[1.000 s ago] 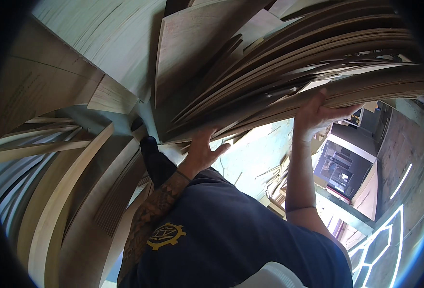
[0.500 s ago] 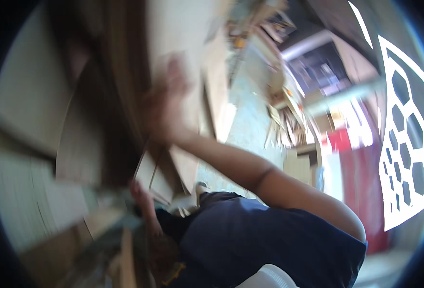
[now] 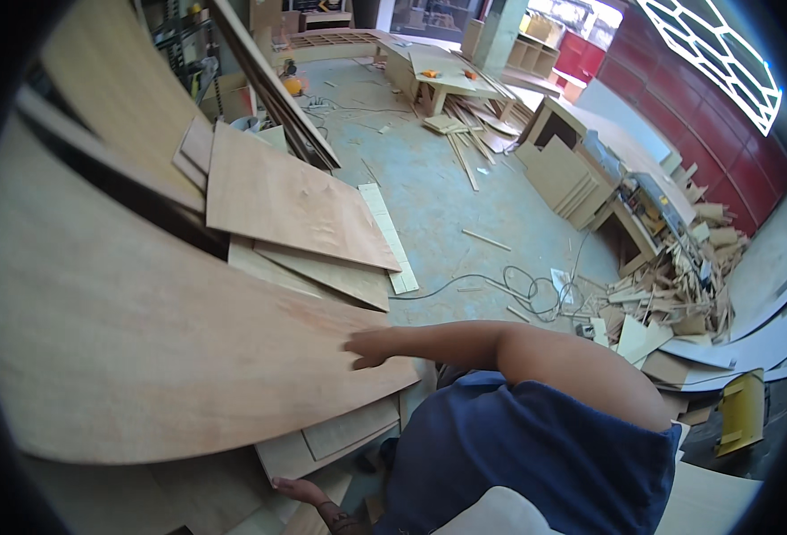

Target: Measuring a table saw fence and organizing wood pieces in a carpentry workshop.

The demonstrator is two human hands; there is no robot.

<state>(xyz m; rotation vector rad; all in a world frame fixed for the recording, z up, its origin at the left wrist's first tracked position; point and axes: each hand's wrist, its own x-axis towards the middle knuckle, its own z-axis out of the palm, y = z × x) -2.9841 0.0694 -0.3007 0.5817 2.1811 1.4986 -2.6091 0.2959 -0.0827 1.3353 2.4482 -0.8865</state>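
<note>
A large, pale plywood sheet (image 3: 170, 330) fills the left side, leaning over other boards, its near edge curved by the lens. My right hand (image 3: 371, 348) is over the sheet's right end, fingers stretched out and slightly blurred; whether it touches the wood is hard to tell. Below that sheet, narrower plywood boards (image 3: 344, 435) show their edges. Low in the picture, my left hand (image 3: 300, 490) has its fingers at the lower corner of these boards, gripping the edge; part of the grip is hidden.
Smaller plywood panels (image 3: 295, 196) lean beyond the sheet. A cable (image 3: 527, 290) and wood strips lie on the floor (image 3: 447, 205). To the right stand a workbench (image 3: 589, 169) and a heap of offcuts (image 3: 679, 294). A low table (image 3: 447, 76) is farther back.
The view has swung and become sharper. The large sheet now lies lower and flatter across the left. My right hand has moved to its right end; my left hand stays at the board corner.
</note>
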